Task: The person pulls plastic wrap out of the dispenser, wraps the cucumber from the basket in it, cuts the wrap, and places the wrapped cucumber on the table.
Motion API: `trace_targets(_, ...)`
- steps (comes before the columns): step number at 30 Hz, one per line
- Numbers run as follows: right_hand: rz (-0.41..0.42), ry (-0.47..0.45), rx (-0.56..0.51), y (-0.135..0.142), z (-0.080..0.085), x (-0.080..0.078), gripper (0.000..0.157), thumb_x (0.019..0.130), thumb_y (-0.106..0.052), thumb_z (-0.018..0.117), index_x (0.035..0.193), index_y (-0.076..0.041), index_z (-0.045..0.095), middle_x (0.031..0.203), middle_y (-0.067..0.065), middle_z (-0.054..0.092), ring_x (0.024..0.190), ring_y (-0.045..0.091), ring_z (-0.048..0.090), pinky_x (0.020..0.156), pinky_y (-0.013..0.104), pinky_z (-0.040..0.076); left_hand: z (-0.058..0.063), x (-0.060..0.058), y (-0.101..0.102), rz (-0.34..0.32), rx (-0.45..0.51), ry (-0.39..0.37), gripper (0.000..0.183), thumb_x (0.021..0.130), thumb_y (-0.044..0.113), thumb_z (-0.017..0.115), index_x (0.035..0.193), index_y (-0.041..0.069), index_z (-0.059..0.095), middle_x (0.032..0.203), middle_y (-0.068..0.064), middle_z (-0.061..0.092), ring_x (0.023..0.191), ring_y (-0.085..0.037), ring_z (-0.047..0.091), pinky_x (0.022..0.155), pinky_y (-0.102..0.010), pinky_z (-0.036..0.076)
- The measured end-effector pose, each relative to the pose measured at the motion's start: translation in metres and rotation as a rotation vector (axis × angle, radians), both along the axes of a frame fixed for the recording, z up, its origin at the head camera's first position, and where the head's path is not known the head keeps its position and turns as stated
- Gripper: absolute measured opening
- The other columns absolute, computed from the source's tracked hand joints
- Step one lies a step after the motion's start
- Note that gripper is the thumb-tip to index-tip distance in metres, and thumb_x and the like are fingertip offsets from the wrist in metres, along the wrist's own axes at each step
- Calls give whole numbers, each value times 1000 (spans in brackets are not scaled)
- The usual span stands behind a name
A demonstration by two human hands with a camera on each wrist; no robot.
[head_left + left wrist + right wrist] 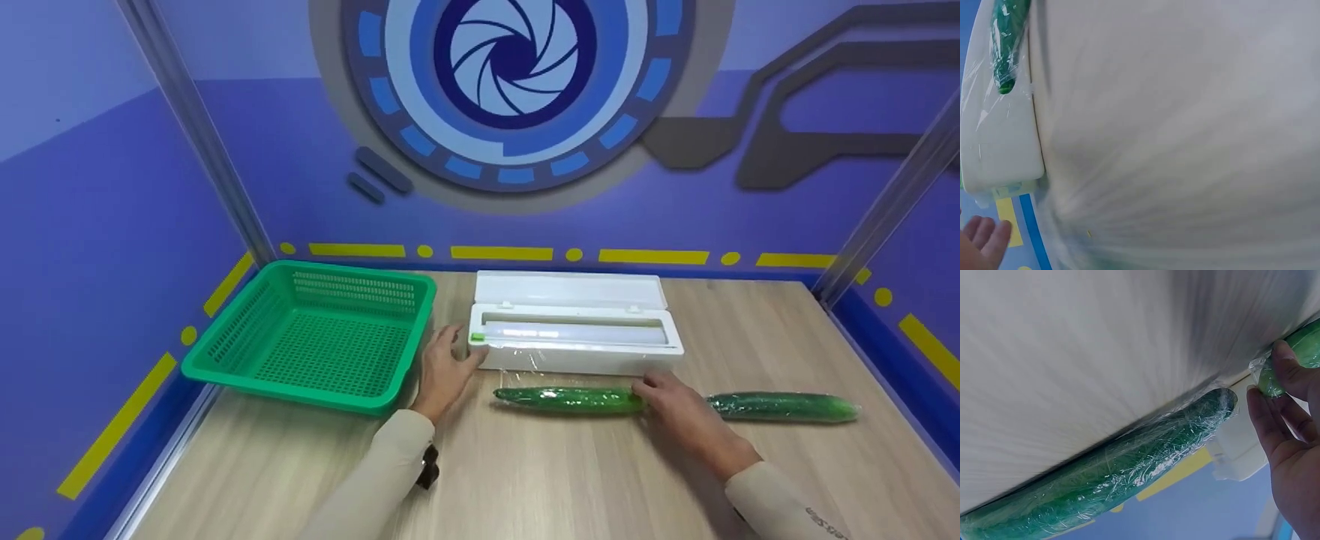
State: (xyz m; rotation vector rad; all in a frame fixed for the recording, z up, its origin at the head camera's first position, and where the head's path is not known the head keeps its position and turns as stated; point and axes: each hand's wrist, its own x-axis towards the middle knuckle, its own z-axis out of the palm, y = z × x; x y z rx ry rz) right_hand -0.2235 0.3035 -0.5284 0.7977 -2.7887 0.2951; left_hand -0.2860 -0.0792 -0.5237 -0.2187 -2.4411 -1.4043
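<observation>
A cucumber (570,400) in clear film lies along the front of a white cling film dispenser (581,361). Its right end is pinched between the thumb and fingers of my right hand (679,412); the right wrist view shows wrinkled film at that end. Clear film (521,364) spans from the dispenser's front to the cucumber. My left hand (444,371) is at the dispenser's left end, fingers spread and holding nothing; whether the thumb touches the box cannot be told. A second wrapped cucumber (784,406) lies to the right, beyond my right hand.
A green plastic basket (390,401) with slotted sides stands on the left of the wooden table (555,480). The dispenser's lid (570,290) is raised at the back, with a film roll (577,333) inside. Painted walls (525,225) enclose the table at the back and sides.
</observation>
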Motion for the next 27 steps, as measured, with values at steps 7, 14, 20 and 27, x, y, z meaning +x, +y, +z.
trace_targets(7, 1, 9, 26, 0, 1, 1, 38, 82, 10, 84, 108, -12, 68, 101, 3, 57, 93, 25, 59, 77, 46, 56, 0, -9, 5, -40, 76, -192, 81, 92, 43, 84, 155, 3, 52, 158, -17, 52, 148, -35, 45, 120, -49, 35)
trace_targets(14, -11, -12, 45, 0, 4, 2, 39, 82, 9, 85, 110, -13, 68, 104, 3, 58, 95, 24, 60, 80, 45, 57, 1, -18, 8, -73, 122, -185, 80, 89, 27, 86, 157, 3, 50, 151, -18, 58, 136, -35, 57, 110, -46, 48)
trace_targets(20, -1, -12, 53, 0, 5, 1, 39, 82, 9, 84, 110, -12, 67, 104, 4, 58, 95, 24, 60, 79, 46, 57, 2, -23, 5, -121, 53, -171, 82, 89, 25, 85, 158, 5, 47, 159, -16, 48, 147, -36, 45, 117, -46, 39)
trace_targets(27, 31, 24, 37, 3, 4, 0, 40, 79, 9, 86, 107, -12, 66, 100, 2, 53, 90, 20, 56, 75, 42, 55, -4, -28, 2, -128, 56, -138, 79, 86, 24, 87, 154, 5, 51, 156, -17, 49, 146, -35, 45, 116, -45, 39)
